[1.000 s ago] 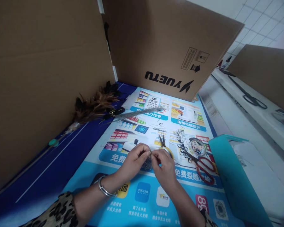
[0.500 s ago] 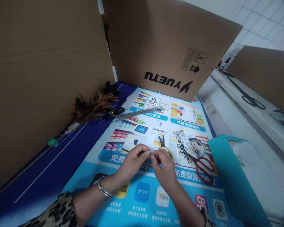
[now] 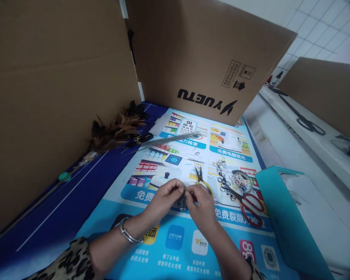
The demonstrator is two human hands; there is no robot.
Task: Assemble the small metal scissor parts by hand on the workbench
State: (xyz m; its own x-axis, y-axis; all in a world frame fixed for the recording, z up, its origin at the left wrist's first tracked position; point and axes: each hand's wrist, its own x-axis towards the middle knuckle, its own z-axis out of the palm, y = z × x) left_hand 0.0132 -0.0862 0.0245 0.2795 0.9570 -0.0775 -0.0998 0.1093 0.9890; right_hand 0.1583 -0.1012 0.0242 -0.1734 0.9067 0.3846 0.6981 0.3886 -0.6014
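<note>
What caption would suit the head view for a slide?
Left hand and right hand pinch a small dark piece over a poster, with yellow pliers, red scissors and a feather duster nearby.

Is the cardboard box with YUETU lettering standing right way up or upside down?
Upside down: the lettering on the cardboard box reads inverted.

- Pliers (image 3: 202, 179) just behind right hand (image 3: 202, 206), on poster (image 3: 175, 243).
- Scissors (image 3: 249, 204) right of pliers (folder (image 3: 282, 221) farther right).
- Feather duster (image 3: 113, 130) far left, before cardboard wall (image 3: 61, 97).

One head-worn view: faces forward-down, close above left hand (image 3: 163, 196), right hand (image 3: 202, 204); printed mat (image 3: 227, 144) below, cardboard wall (image 3: 198, 50) beyond.
</note>
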